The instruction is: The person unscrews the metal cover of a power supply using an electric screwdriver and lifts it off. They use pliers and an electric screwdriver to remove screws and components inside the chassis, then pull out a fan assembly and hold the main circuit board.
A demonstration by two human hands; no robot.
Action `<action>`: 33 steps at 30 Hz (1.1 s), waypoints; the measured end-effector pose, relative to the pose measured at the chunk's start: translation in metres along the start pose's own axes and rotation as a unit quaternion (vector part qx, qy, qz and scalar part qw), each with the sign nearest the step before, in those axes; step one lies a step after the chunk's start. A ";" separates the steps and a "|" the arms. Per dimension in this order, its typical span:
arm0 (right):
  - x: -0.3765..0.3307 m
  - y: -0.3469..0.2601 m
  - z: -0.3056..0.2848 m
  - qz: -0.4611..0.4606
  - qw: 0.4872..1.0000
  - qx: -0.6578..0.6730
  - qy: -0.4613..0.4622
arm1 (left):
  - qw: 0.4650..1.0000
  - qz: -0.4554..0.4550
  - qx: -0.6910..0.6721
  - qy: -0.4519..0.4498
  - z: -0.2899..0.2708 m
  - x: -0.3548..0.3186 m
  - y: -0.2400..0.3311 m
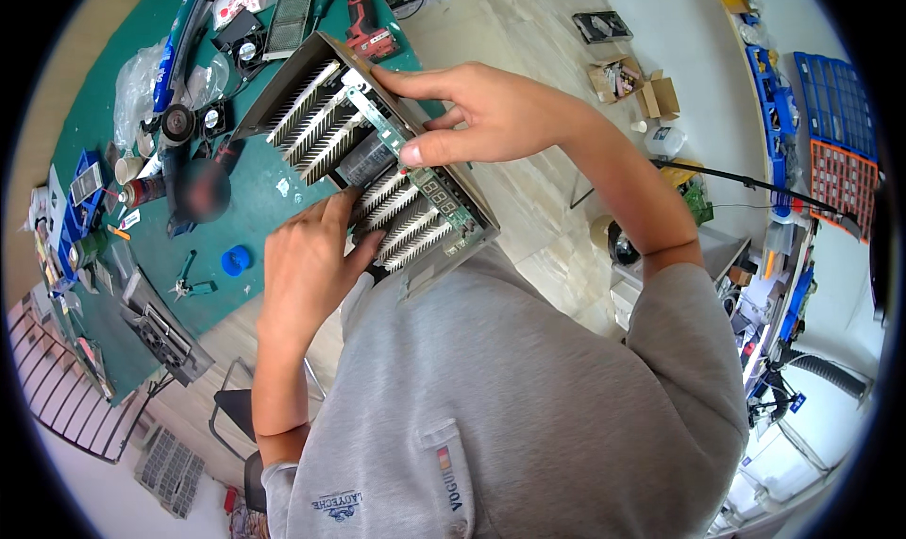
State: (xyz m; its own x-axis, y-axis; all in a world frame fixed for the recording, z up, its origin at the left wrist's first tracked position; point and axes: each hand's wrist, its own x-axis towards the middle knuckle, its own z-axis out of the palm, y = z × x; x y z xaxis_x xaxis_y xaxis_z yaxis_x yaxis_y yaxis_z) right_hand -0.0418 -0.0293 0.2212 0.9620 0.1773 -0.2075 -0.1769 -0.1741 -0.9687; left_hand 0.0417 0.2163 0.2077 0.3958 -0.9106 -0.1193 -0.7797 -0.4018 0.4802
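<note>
I hold an electronics case (344,53) tilted in front of my body, one end over the green table. Inside its open side are rows of silver heat-sink fins (411,229) and a dark cylindrical or block-like part (365,161). A narrow green circuit board (382,124) with a digit display (437,195) runs along it. My right hand (481,114) is closed on the case's upper right edge, its thumb on the board. My left hand (311,251) grips the lower left side, thumb and fingers against the fins; some fingertips are hidden.
On the green table (255,171) lie a red power tool (368,29), a blue tube (179,53), a blue round cap (236,261), green-handled pliers (192,279) and a mesh panel (290,20). Cardboard boxes (618,78) stand on the floor; shelving lines the right wall.
</note>
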 end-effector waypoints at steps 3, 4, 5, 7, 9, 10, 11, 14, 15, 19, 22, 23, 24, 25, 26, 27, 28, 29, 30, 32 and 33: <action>0.001 -0.005 0.001 0.027 0.999 -0.039 -0.019 | 1.000 0.012 0.000 -0.002 0.002 -0.001 -0.005; 0.000 -0.005 0.001 0.032 0.998 -0.052 -0.026 | 1.000 -0.003 -0.012 -0.010 0.003 -0.002 -0.005; -0.001 -0.006 0.001 0.037 0.997 -0.065 -0.034 | 0.999 -0.018 -0.024 -0.018 0.004 -0.003 -0.007; -0.002 -0.007 0.002 0.020 0.996 -0.083 -0.037 | 0.999 -0.010 -0.047 -0.011 0.005 -0.005 -0.011; -0.002 -0.008 0.002 0.005 0.994 -0.104 -0.038 | 0.996 -0.040 -0.079 -0.033 0.005 -0.005 -0.011; -0.001 -0.004 0.003 -0.020 0.992 -0.118 -0.037 | 0.995 -0.036 -0.094 -0.019 0.007 -0.005 -0.012; 0.000 -0.007 0.003 -0.012 0.991 -0.125 -0.036 | 0.995 -0.029 -0.091 -0.013 0.009 -0.005 -0.013; 0.001 -0.015 0.004 0.005 0.990 -0.132 -0.041 | 0.997 -0.015 -0.081 -0.013 0.008 -0.005 -0.015; 0.001 -0.014 0.004 0.007 0.991 -0.129 -0.042 | 0.997 -0.011 -0.076 -0.025 0.005 -0.004 -0.016; 0.005 -0.019 0.006 0.026 0.994 -0.094 -0.048 | 0.996 -0.011 -0.066 -0.058 -0.005 -0.002 -0.019; 0.006 -0.022 0.009 0.072 0.986 -0.137 -0.057 | 0.997 0.029 -0.054 -0.040 -0.002 -0.006 -0.025; 0.007 -0.023 0.010 0.066 0.987 -0.135 -0.053 | 0.997 0.037 -0.053 -0.035 -0.001 -0.006 -0.027; 0.007 -0.023 0.011 0.060 0.988 -0.133 -0.049 | 0.997 0.046 -0.053 -0.031 0.001 -0.006 -0.029; 0.008 -0.024 0.012 0.055 0.989 -0.131 -0.045 | 0.997 0.055 -0.053 -0.027 0.003 -0.007 -0.031; 0.009 -0.025 0.013 0.071 0.987 -0.135 -0.042 | 0.997 0.067 -0.047 -0.016 0.005 -0.008 -0.034; 0.010 -0.028 0.014 0.087 0.986 -0.139 -0.038 | 0.996 0.079 -0.042 -0.006 0.007 -0.008 -0.037; 0.010 -0.027 0.016 0.083 0.985 -0.148 -0.027 | 0.995 0.092 -0.036 0.004 0.008 -0.009 -0.040; 0.011 -0.026 0.017 0.079 0.985 -0.155 -0.017 | 0.994 0.096 -0.042 0.009 0.009 -0.010 -0.042; 0.009 -0.020 0.020 0.055 0.984 -0.168 0.002 | 0.993 0.104 -0.049 0.013 0.010 -0.012 -0.044; 0.008 -0.017 0.024 0.026 0.981 -0.191 0.030 | 0.991 0.120 -0.058 0.011 0.010 -0.014 -0.049; 0.008 -0.017 0.025 0.020 0.979 -0.201 0.037 | 0.990 0.128 -0.060 0.006 0.010 -0.014 -0.052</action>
State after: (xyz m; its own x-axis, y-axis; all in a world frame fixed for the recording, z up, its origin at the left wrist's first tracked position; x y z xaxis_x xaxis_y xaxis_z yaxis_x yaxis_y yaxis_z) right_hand -0.0365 -0.0004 0.2322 0.9712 0.0938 -0.2192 -0.1333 -0.5487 -0.8253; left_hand 0.0719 0.2494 0.1761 0.1991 -0.9795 0.0296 -0.7927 -0.1432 0.5925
